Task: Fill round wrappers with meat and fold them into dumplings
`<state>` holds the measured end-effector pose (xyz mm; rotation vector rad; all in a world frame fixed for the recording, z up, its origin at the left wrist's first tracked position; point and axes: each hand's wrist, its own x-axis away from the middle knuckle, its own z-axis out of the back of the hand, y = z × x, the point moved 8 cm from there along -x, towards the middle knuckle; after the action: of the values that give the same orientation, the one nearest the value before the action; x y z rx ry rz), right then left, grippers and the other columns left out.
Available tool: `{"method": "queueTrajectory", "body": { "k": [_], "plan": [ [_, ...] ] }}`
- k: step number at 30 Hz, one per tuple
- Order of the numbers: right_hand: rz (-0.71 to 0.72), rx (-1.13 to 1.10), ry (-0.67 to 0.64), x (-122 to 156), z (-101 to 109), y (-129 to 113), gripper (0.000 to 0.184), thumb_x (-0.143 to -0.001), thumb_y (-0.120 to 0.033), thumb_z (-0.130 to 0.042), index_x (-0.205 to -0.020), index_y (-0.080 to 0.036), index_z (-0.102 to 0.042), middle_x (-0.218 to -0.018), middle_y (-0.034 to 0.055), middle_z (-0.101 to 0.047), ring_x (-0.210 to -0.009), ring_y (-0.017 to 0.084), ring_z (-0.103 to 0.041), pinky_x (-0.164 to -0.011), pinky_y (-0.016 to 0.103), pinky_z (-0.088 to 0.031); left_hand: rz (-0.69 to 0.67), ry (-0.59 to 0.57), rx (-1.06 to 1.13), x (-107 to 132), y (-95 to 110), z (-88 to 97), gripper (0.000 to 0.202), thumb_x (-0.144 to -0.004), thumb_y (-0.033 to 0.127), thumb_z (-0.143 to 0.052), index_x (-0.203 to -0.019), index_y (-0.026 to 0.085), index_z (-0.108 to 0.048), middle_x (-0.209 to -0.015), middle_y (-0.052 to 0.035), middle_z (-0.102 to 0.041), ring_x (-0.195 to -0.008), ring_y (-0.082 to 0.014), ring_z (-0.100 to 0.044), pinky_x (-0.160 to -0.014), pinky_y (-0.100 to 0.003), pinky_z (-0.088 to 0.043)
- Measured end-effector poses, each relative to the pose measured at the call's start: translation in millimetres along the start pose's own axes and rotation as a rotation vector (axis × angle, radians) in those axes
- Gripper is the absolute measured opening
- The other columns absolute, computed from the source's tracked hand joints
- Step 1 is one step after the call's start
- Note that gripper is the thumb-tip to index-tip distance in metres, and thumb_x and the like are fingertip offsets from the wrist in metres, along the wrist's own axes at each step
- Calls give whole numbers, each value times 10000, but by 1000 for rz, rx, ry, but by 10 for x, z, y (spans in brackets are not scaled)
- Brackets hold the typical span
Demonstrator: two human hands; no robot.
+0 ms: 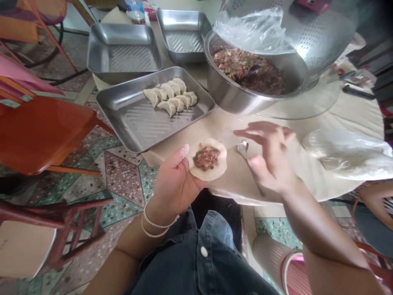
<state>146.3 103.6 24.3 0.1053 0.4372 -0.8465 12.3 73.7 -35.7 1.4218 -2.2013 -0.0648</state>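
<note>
A round dumpling wrapper (223, 157) rests on the fingers of my left hand (179, 180), its thumb at the rim. In the middle of the wrapper sits a mound of meat filling (206, 158) with green bits. My right hand (273, 157) is raised over the table with thumb and fingers apart, slightly blurred, holding nothing. Beside it a metal spoon (242, 148) lies on the tablecloth, its handle running toward me. Beyond my hands, two rows of folded dumplings (175, 96) lie in a metal tray (135, 127).
A steel bowl (236, 100) of filling stands behind, with plastic film and a perforated colander (319, 45) over its right side. Two more metal trays (123, 73) (187, 57) stand at the back. A plastic bag (350, 151) lies right. Chairs (46, 131) and a bin (276, 262) flank the table.
</note>
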Motion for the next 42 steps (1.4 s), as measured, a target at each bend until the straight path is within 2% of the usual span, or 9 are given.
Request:
{"method": "queueTrajectory", "body": {
  "k": [5,11,15,22,24,27,32,38,42],
  "plan": [
    [-10,-36,-228,-233,-267,193,631,-946,-655,-140,-1250,-212,-471,-948,57,-716,-1147,270,-544,-905,457,-264,9,16,14,33,-16,31,522,-991,331,-263,-1343,20,-490,-1138,-156,-711,-1259,-277,-561,-1149,-451,-349],
    [61,-142,102,-61,166,-116,537,-972,-579,-184,-1278,-247,-474,-1144,72,-678,-1123,248,-568,-882,445,-311,-26,-36,20,20,0,-2,529,-985,331,-287,-1369,13,-464,-1214,-171,-677,-1329,-290,-489,-1163,-461,-319],
    [180,-164,82,67,178,-359,511,-977,-546,-255,-1368,-238,-372,-1137,69,-683,-1142,247,-564,-880,437,-312,75,-146,23,0,-120,-97,550,-988,371,-254,-1360,36,-482,-1257,-170,-654,-1328,-301,-490,-1148,-487,-327],
    [190,-407,22,0,67,-431,542,-949,-609,-278,-1322,-226,-365,-1179,66,-650,-1182,245,-533,-927,435,-309,174,-284,-14,31,-283,-137,553,-996,417,-219,-1327,97,-525,-1284,-135,-642,-1348,-285,-465,-1146,-457,-317],
    [175,-427,47,-42,88,-381,525,-948,-618,-262,-1306,-250,-371,-1158,60,-654,-1156,243,-557,-927,445,-317,161,-280,-24,40,-268,-112,559,-996,423,-218,-1298,89,-549,-1259,-140,-655,-1343,-291,-470,-1145,-463,-315],
    [-5,-282,78,-124,53,-100,506,-964,-598,-211,-1255,-243,-425,-1095,78,-673,-1100,263,-584,-904,473,-313,107,-229,-32,41,-193,-57,563,-989,448,-256,-1254,70,-578,-1199,-148,-685,-1319,-308,-495,-1140,-482,-318],
    [-144,-9,-164,-202,-270,188,649,-939,-661,-122,-1167,-190,-507,-950,89,-712,-1136,298,-544,-915,487,-273,17,-130,-47,55,-66,-8,527,-985,425,-308,-1209,51,-604,-1179,-140,-697,-1344,-285,-470,-1170,-444,-279],
    [-51,-121,81,-171,46,-159,581,-956,-619,-131,-1218,-227,-471,-1182,98,-640,-1156,250,-548,-905,446,-309,27,-207,-24,65,-107,-89,571,-991,447,-263,-1294,58,-551,-1258,-151,-655,-1376,-281,-429,-1170,-442,-274],
    [159,-211,65,-87,123,-568,581,-961,-615,-175,-1339,-219,-369,-1209,87,-639,-1226,230,-518,-932,432,-303,60,-282,-8,72,-161,-189,573,-1006,413,-160,-1330,125,-534,-1301,-114,-631,-1360,-253,-451,-1160,-427,-287]
  ]
}}
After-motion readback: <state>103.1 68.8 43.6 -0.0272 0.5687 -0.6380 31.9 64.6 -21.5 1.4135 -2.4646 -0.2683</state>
